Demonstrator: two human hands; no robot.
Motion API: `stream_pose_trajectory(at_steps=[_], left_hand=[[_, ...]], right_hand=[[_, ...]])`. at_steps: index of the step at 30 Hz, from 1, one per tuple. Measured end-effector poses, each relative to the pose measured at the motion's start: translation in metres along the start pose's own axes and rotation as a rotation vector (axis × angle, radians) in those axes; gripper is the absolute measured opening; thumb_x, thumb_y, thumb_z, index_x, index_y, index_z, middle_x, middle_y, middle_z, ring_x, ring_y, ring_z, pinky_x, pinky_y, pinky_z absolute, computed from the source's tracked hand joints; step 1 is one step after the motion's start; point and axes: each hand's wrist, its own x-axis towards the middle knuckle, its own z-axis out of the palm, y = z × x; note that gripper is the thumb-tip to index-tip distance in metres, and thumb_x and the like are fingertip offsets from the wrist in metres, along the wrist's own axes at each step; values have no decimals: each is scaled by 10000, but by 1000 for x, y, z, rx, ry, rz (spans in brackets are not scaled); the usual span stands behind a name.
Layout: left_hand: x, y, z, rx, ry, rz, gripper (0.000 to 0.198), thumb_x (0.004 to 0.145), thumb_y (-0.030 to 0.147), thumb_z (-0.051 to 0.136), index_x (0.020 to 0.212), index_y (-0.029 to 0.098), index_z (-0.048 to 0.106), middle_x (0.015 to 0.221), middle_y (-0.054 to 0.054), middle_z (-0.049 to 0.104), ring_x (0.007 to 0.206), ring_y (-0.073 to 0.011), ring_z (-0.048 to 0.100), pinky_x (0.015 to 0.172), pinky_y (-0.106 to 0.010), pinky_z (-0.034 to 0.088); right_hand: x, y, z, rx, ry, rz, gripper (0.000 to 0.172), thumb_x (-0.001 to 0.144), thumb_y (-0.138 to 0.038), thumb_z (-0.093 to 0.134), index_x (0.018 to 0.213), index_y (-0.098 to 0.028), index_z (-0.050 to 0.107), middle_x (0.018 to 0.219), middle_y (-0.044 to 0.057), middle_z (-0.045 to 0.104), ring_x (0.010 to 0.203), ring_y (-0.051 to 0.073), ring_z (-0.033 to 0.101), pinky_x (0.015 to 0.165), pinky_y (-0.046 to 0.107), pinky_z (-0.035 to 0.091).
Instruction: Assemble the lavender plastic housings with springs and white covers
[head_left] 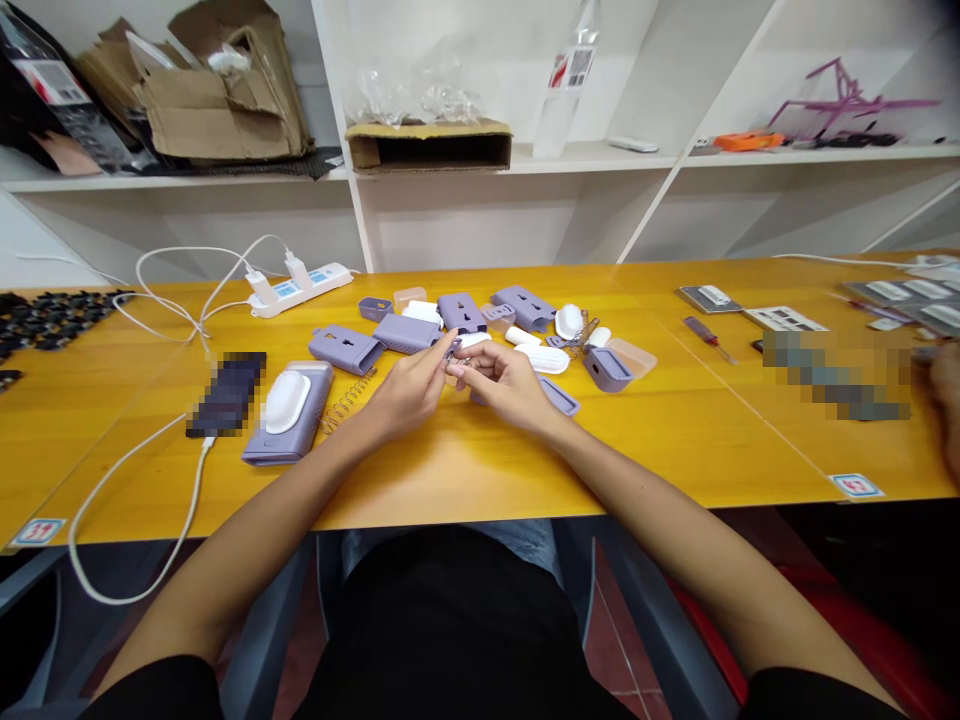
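Note:
My left hand [411,388] and my right hand [504,378] meet over the middle of the table, fingertips almost touching. Between the left fingers sits a small purple plastic part [453,348]. The right thumb and index finger pinch at a small shiny metal piece beside it, possibly a spring; fingers partly cover both. Around the hands lie purple plastic housings [346,348], a white oval piece [543,358] and a purple cap [609,368]. A loose coil spring [349,400] lies left of my left hand. Under my right wrist shows a purple frame [561,396].
At left, a purple case with a white oval top [288,402] stands by a phone [226,394] with a white cable. A power strip [301,290] lies behind. To the right are a screwdriver [705,336] and another person's hand [946,385]. White shelves [480,215] border the back.

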Motion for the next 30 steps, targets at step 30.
stream_pose_trajectory(at_steps=[30], left_hand=[[11,14,-16,-55,-156,-155,235,1135,224,431,1159,180,660,836,-23,679,707,-152,612,703,-242,453]], right_hand=[[1,4,3,-38,39,-36,462,859,-599,902,1030,-224,692,803,9,763,710,178,709,650,319,549]])
